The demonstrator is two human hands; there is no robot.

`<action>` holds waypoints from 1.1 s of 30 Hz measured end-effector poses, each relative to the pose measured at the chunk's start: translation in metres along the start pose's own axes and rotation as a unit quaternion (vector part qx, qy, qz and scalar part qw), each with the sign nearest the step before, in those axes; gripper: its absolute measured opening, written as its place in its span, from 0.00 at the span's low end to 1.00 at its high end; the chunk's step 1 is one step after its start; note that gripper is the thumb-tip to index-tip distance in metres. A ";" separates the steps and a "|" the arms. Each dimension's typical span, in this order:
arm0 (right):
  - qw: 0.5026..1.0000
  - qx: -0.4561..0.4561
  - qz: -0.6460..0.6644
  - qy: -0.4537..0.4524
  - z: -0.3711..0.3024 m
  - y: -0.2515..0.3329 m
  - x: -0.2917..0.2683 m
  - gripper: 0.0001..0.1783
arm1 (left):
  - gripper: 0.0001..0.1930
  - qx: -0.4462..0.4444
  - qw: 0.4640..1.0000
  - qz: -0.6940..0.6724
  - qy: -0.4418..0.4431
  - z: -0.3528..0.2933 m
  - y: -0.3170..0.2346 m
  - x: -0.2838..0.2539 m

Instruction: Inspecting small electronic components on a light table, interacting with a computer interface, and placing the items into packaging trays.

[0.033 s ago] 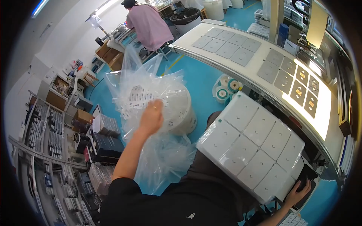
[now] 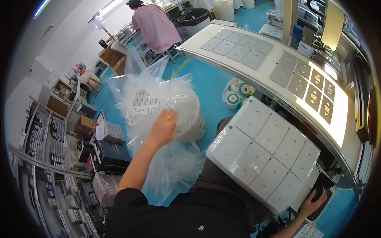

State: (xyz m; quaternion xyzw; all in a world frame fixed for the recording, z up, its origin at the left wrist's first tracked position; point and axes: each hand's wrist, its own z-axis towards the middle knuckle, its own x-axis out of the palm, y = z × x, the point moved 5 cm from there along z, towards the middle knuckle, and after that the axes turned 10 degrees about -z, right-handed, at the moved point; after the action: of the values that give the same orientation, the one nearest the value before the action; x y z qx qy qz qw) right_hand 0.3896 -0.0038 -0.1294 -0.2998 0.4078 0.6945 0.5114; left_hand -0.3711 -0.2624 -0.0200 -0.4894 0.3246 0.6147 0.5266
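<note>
My left hand [image 2: 164, 127] is closed above a white bin [image 2: 193, 126] heaped with clear plastic film [image 2: 119, 88]; what its fingers hold, if anything, is hidden. Several small printed labels [image 2: 145, 101] show on the film. Far to the right, my right hand [image 2: 311, 205] lies curled over what looks like a black computer mouse [image 2: 316, 192], on a dark surface. Between the hands, a tray-like stack of light grey square panels with small arrow marks [image 2: 254, 158] rests by my lap, under glossy clear film.
A long white worktable [image 2: 254, 73] carries rows of grey panels, some under bright light. Tape rolls [image 2: 233, 98] sit below it. Loose film [image 2: 170, 170] trails on the blue floor. Racks of packed parts [image 2: 59, 137] stand left. A person in a pink top [image 2: 154, 29] works at a far bench.
My left hand has shifted slightly to the right and down, and remains closed over the film. My right hand and the grey panels stay in place.
</note>
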 end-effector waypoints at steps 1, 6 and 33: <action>0.999 0.027 -0.010 0.036 0.001 0.000 0.002 0.24 | 0.18 -0.005 0.993 -0.045 0.111 -0.003 -0.021 0.019; 0.998 -0.014 0.002 0.064 0.013 0.021 -0.004 0.25 | 0.18 -0.042 0.835 -0.109 0.537 -0.073 -0.091 0.112; 0.997 -0.003 0.074 0.005 0.012 0.041 -0.022 0.19 | 0.15 0.355 0.476 -0.132 0.794 -0.117 -0.174 0.230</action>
State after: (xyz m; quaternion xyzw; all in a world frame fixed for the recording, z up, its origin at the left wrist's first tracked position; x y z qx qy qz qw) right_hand 0.3572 -0.0099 -0.0947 -0.2740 0.4292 0.7299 0.4560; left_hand -0.1653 -0.2524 -0.2529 -0.5767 0.7262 -0.2808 0.2474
